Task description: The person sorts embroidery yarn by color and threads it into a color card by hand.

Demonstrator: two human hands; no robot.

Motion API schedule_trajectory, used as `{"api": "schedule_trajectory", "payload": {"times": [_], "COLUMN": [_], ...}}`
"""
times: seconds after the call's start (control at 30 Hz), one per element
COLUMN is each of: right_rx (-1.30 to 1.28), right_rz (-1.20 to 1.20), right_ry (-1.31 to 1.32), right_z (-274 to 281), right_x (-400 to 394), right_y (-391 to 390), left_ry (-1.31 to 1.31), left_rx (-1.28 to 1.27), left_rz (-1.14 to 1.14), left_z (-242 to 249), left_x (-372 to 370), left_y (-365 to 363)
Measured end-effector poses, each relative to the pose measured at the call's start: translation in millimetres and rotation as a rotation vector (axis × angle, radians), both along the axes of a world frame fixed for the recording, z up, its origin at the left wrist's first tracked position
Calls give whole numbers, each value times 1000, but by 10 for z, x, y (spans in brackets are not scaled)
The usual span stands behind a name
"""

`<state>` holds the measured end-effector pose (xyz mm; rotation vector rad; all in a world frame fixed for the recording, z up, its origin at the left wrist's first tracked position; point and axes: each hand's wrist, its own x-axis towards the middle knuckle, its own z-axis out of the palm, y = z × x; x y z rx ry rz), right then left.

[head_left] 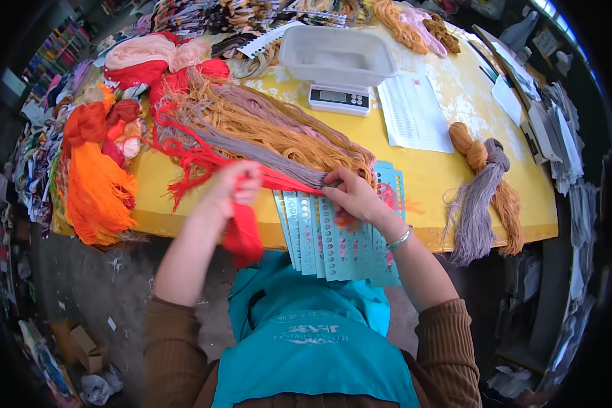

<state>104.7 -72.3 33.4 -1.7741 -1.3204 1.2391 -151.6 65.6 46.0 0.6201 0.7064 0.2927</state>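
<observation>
My left hand, a little blurred, is closed on a bundle of red embroidery thread whose loose end hangs over the table edge. A red strand stretches from there to my right hand, which pinches it beside the end of a grey-purple thread skein. Long ochre thread skeins lie just behind. Beneath my right hand are several overlapping turquoise cards with rows of punched holes, some bearing pink marks. They jut past the table's front edge.
A clear plastic tub sits on a digital scale at the back. Beside it lies a printed sheet. Orange thread is heaped at left; a knotted grey skein hangs over the right front edge of the yellow table.
</observation>
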Motion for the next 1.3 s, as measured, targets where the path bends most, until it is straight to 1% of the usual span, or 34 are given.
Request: {"api": "schedule_trajectory", "payload": {"times": [0.03, 0.07, 0.17, 0.2, 0.27, 0.3, 0.37, 0.4, 0.43, 0.47, 0.5, 0.53, 0.57, 0.6, 0.63, 0.67, 0.7, 0.73, 0.8, 0.9, 0.93, 0.97, 1.03, 1.07, 1.1, 1.13, 1.17, 1.2, 1.3], "right_rx": [-4, -4, 1, 2, 45, 47, 65, 70, 82, 92, 95, 100, 105, 124, 129, 240, 349, 418, 434, 259, 181, 180, 162, 146, 175, 204, 209, 209, 196], "right_rz": [8, 18, 21, 20, 26, 26, 20, 23, 14, 9, 16, -3, -21, -39, -34, -82, -130, -156, -147, -98, -134, -132, -191, -249, -304, -361, -367, -369, -339], "right_ry": [-5, -11, -56, -56, -128, -131, -123, -122, -118, -116, -117, -94, -69, -68, -68, 8, 83, 188, 508, 801, 794, 795, 928, 989, 1098, 1207, 1258, 1257, 1275], "right_z": [-3, -1, 26, 7, -53, -53, -48, -48, -52, -60, -66, -79, -98, -121, -137, -155, -165, -26, 195, 502, 440, 405, 338, 254, 270, 283, 262, 242, 193], "right_x": [9, 12, -1, -3, -3, -2, -10, -18, -19, -20, -18, -22, -35, -50, -90, -154, -228, -366, -595, -831, -879, -921, -986, -983, -976, -963, -929, -913, -902], "right_y": [-3, 3, -2, -1, -8, -16, -27, -24, -33, -49, -55, -61, -67, -65, -67, -78, -84, -97, -132, -234, -252, -272, -308, -315, -327, -339, -339, -352, -386], "left_ry": [68, 69, -62, -208, 91, 418, 803, 863, 733, 606, 416, 182, -25, -177, -254, -307, -325, -339, -328, -344, -309, -307, -268, -286, -286, -259, -232, -319, -326], "left_rx": [56, 70, 30, 14, 229, 385, 893, 1244, 1207, 1163, 892, 613, 416, 296, 238, 208, 218, 207, 223, 371, 478, 479, 446, 310, 310, 241, 171, 79, 60], "left_rz": [81, 132, 490, 561, 733, 838, 741, 718, 663, 611, 560, 512, 414, 350, 298, 250, 211, 191, 172, 30, 66, 68, 38, 77, 78, 153, 227, 296, 278], "left_z": [99, 117, 185, 55, 171, 129, -19, -233, -190, -90, 218, 289, 343, 366, 410, 448, 468, 465, 471, 410, 422, 416, 380, 294, 296, 299, 298, 255, 211], "left_x": [-199, -421, -876, -1072, -1059, -1019, -1006, -1039, -921, -694, -440, -320, -244, -151, -70, -6, 52, 103, 184, 224, 246, 225, 174, 136, 105, 79, 64, 62, 93], "left_y": [143, 380, 954, 1183, 1250, 1286, 1218, 1295, 1131, 800, 395, 197, 38, -136, -302, -456, -569, -656, -823, -973, -1044, -1068, -1096, -1087, -1093, -1100, -1107, -1104, -1107]}}
